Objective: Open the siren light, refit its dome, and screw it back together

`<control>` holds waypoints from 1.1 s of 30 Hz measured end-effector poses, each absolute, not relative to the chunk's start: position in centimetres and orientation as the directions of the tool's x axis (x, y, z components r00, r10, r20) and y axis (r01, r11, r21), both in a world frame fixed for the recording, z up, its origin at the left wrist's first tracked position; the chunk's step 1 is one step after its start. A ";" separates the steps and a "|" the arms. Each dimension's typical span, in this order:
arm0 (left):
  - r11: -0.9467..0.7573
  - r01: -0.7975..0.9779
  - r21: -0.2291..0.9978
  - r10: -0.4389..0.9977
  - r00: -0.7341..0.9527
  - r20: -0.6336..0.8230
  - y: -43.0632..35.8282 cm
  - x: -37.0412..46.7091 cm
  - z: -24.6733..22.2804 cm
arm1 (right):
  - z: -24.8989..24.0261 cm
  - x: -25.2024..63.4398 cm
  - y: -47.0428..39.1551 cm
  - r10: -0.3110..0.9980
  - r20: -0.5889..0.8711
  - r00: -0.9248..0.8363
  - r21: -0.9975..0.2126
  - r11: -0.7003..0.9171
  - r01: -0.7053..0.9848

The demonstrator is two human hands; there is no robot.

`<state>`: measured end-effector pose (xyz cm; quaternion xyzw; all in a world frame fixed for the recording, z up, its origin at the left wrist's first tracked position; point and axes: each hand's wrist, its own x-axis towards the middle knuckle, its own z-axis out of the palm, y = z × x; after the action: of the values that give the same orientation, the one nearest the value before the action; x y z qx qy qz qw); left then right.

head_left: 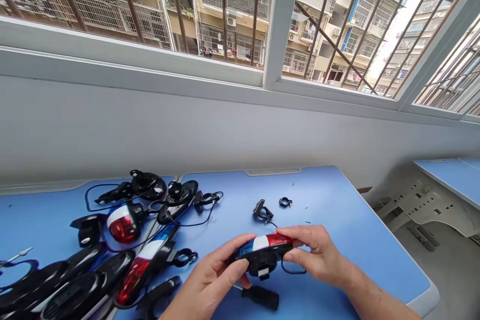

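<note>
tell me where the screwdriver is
The screwdriver lies at the bottom of the head view, just right of centre, on the blue table below the held light, its shaft by the left hand.

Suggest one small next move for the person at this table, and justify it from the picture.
Probably free the right hand and pick up the screwdriver, leaving the left hand holding the tricolour light. Both hands grip the light now, the screwdriver lies loose just beside it, and small loose pieces lie beyond the right hand.
</note>
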<state>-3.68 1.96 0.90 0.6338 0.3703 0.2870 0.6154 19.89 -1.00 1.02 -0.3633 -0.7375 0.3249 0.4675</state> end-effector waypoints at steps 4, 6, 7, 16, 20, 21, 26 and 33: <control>0.014 0.070 0.997 0.830 0.556 -0.051 1.7 -3.5 0.4 | 0.9 19.4 -0.7 0.956 0.116 -0.269 -0.992 0.127 0.020; -0.038 0.049 0.998 0.832 0.555 0.004 1.4 -3.5 -0.2 | 0.7 19.2 -0.4 0.963 0.025 -0.268 -0.998 0.011 -0.054; -0.082 0.052 0.995 0.838 0.544 0.041 1.3 -3.4 -0.6 | 0.6 19.2 -0.3 0.965 -0.008 -0.262 -0.997 -0.026 -0.066; -0.548 0.282 0.788 0.786 0.496 0.369 1.4 -2.7 -2.1 | 0.3 18.4 -0.1 0.956 -0.120 -0.266 -0.991 -0.130 -0.021; -0.648 0.385 0.657 0.747 0.487 0.452 1.6 -2.7 -1.7 | 0.5 18.2 0.0 0.959 -0.086 -0.270 -0.996 -0.080 0.035; -0.659 0.411 0.629 0.742 0.490 0.457 1.6 -2.7 -1.6 | 0.4 18.2 0.0 0.959 -0.076 -0.271 -0.997 -0.066 0.047; -0.733 0.477 0.484 0.680 0.513 0.524 1.9 -2.5 -1.4 | -0.5 18.0 0.2 0.962 -0.040 -0.269 -0.993 -0.010 0.115; -0.672 0.513 0.534 0.741 0.465 0.484 2.3 -2.0 -1.2 | 1.4 20.1 0.3 0.956 0.270 -0.118 -0.840 0.293 0.456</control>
<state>-2.00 2.30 -1.24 0.8411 0.3727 0.3582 0.1589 20.15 0.25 1.42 -0.5147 -0.6859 0.2974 0.4198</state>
